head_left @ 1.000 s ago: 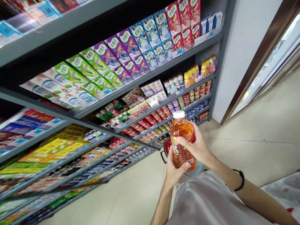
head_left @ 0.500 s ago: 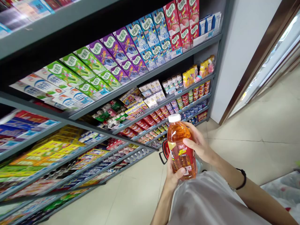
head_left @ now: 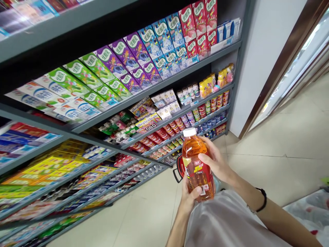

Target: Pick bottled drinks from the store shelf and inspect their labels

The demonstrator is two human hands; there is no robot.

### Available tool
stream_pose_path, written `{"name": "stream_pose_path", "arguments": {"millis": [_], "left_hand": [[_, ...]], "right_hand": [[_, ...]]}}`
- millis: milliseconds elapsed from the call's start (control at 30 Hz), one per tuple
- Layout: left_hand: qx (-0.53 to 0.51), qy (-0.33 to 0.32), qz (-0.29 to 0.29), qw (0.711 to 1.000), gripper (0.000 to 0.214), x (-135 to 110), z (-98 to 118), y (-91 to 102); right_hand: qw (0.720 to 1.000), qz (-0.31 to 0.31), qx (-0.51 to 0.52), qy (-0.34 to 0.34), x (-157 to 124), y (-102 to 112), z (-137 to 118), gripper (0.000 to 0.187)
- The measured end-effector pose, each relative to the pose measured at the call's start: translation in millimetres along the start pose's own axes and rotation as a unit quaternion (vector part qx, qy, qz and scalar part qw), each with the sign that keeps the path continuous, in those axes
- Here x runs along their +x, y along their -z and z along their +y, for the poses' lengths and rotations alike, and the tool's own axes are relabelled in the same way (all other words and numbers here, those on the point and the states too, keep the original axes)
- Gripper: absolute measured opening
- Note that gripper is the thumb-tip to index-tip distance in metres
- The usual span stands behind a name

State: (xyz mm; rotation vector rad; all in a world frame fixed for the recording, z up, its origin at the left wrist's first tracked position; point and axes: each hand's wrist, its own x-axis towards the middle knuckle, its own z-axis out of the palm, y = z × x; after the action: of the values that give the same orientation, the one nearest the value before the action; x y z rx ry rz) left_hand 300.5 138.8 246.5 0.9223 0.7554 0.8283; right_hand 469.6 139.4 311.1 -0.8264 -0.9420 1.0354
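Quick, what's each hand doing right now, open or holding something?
Left hand: closed around the lower part of the orange bottle.
Right hand: holding the same bottle higher up.

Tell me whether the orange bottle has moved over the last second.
Yes: against the grey shelf, the bottle now appears slightly lower and a little further left in view, and its red label has turned more toward the camera.

Bright, fairly even indoor light fills the frame. Deep shadow blackens the recess under the grey metal shelf (head_left: 64,25) at upper left. Soft sheen streaks the silvery-grey garment (head_left: 223,219) at lower centre. The amber-filled clear plastic bottle (head_left: 199,175) looks crisp; left-edge packs (head_left: 15,139) stretch and smear.
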Motion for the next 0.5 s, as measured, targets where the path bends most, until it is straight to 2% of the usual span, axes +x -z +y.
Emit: {"name": "stream_pose_path", "arguments": {"millis": [133,300,400,500], "left_hand": [[-0.016,0.02,0.022,0.999,0.08,-3,-1,3.0],[-0.044,0.024,-0.003,0.999,0.094,-5,0,5.6],[-0.081,0.025,0.033,0.996,0.086,-6,4,2.9],[-0.105,0.018,0.052,0.993,0.077,-5,6,-0.1]], "right_hand": [[1.0,0.005,-0.009,0.0,0,-3,0,0.058],[1.0,-0.009,0.01,0.005,1,-3,-1,0.059],[0.997,-0.054,0.056,-0.016,-2,4,7,0.053],[0.988,-0.114,0.064,-0.081,-9,10,20,0.049]]}}
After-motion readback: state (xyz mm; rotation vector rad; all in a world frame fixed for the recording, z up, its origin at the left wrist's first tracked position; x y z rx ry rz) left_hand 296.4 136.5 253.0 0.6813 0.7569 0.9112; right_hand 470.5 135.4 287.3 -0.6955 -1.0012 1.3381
